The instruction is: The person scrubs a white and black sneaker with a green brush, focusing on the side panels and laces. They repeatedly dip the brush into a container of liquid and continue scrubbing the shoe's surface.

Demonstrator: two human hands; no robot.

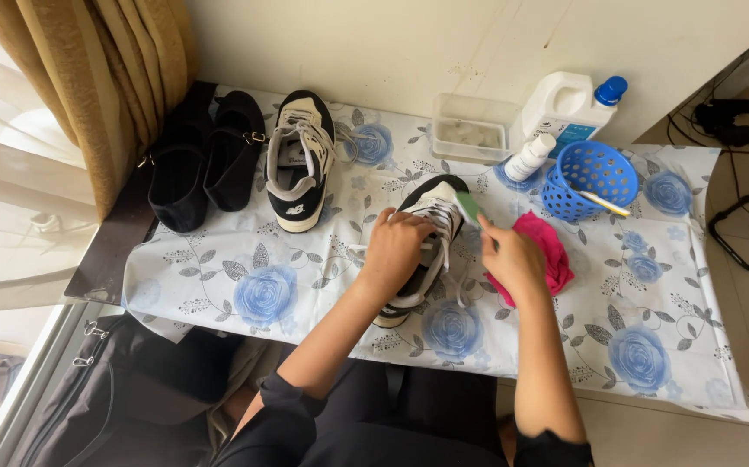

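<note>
A black and white sneaker (436, 204) lies on the flowered tablecloth (323, 268) in front of me, toe pointing away. My left hand (394, 251) presses down on its laces and tongue, holding it steady. My right hand (509, 257) grips a small green brush (470, 207) whose head rests against the right side of the sneaker near the toe. A crumpled pink cloth (552, 251) lies just right of my right hand.
The matching sneaker (299, 160) and two black shoes (206, 160) stand at the back left by a curtain. At the back right are a clear plastic box (471, 130), a white jug with blue cap (569, 108), a small white bottle (530, 157) and a blue basket (589, 180).
</note>
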